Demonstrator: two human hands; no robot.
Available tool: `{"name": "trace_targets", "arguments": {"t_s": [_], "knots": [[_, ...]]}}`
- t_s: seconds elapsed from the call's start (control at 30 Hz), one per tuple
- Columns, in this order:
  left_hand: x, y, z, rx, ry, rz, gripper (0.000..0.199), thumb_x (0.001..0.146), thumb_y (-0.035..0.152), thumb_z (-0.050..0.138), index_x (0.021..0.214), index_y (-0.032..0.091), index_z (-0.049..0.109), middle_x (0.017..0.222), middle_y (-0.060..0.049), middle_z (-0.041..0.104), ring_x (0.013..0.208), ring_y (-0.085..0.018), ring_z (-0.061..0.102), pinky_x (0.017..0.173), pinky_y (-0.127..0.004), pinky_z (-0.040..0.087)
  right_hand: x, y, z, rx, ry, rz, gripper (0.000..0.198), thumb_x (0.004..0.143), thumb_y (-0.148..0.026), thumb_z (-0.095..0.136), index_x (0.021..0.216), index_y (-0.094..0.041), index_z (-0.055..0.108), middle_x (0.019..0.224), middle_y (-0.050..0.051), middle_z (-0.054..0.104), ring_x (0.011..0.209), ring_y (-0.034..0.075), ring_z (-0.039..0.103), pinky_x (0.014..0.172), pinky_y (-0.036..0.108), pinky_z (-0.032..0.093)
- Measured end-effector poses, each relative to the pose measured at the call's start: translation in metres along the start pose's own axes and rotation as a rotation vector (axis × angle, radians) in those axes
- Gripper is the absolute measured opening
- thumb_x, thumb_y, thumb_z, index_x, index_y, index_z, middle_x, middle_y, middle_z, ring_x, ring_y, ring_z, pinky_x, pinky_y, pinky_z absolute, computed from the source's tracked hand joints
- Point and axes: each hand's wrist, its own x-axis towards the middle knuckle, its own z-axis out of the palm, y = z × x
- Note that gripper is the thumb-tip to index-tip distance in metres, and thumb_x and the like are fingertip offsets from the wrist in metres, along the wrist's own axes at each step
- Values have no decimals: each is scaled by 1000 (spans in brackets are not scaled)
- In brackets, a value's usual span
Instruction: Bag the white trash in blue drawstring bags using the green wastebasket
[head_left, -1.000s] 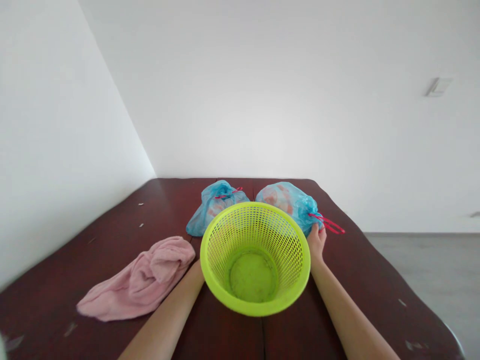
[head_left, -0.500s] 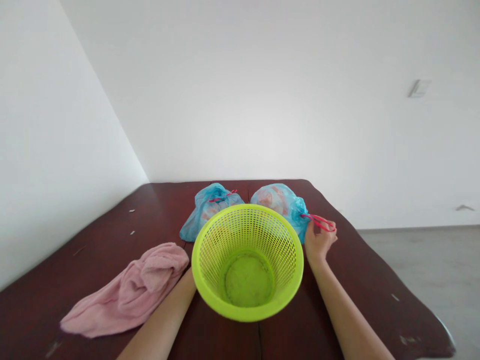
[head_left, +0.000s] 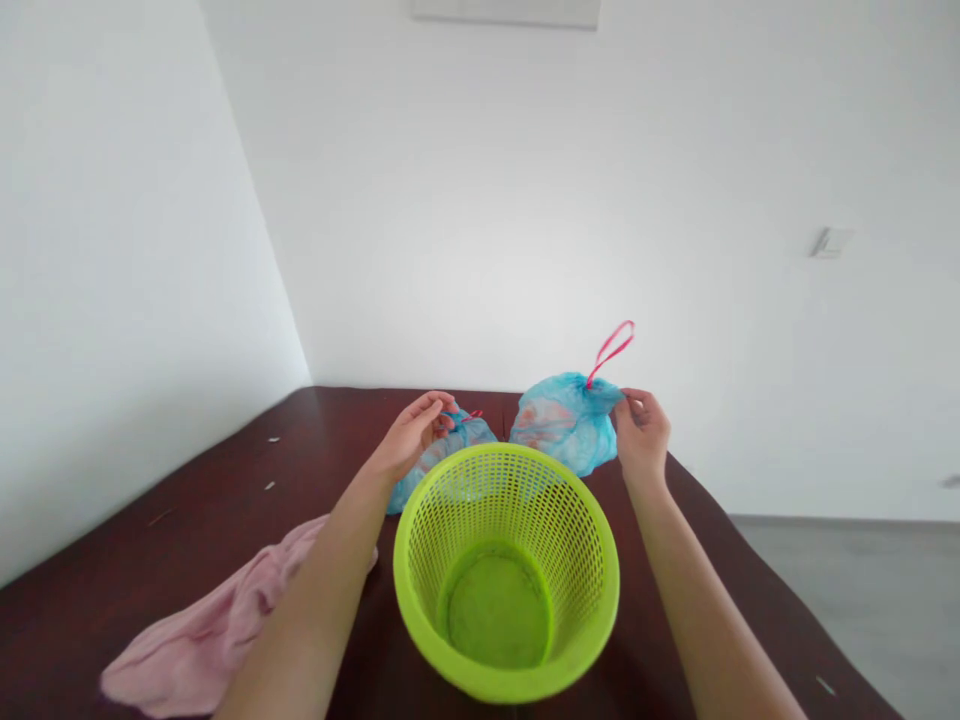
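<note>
My right hand (head_left: 643, 425) pinches the gathered edge of a blue plastic bag (head_left: 559, 425) at the back right. Its red drawstring loop (head_left: 615, 345) stands up from the neck, and pinkish contents show through the film. Over on the left, my left hand (head_left: 420, 430) has its fingers closed at the top of a second blue plastic bag (head_left: 442, 455) with a red tie. The lower part of that bag is partly hidden by my wrist and a basket. Between my forearms stands the lime-green perforated plastic basket (head_left: 499, 610), its mouth tilted towards me, with nothing inside.
A crumpled pink cloth (head_left: 187, 640) lies at the left, partly behind my left forearm. Everything rests on a dark red-brown table (head_left: 360, 420) against a white wall (head_left: 420, 250). Grey floor (head_left: 810, 570) shows beyond the table's right edge.
My left hand has come out from behind the basket and up to the left bag. My right hand has gone from the drawstring to the bag's edge, raising its neck. The view has tilted up.
</note>
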Motion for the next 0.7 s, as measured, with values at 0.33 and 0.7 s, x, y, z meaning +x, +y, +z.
{"name": "trace_targets", "arguments": {"t_s": [0.33, 0.7], "knots": [[20, -33, 13, 10, -30, -10, 61, 88, 73, 103, 115, 21, 84, 119, -9, 86, 93, -19, 77, 77, -28, 59, -24, -7, 47, 228, -398, 167, 39, 93, -60, 92, 108, -26, 80, 107, 7, 91, 87, 24, 80, 77, 36, 63], [28, -85, 36, 90, -264, -65, 47, 102, 50, 95, 138, 23, 81, 108, -7, 84, 89, -23, 78, 78, -36, 61, -43, 19, 65, 101, -631, 222, 40, 87, -65, 95, 104, -30, 90, 123, 8, 93, 117, 32, 85, 107, 50, 68]]}}
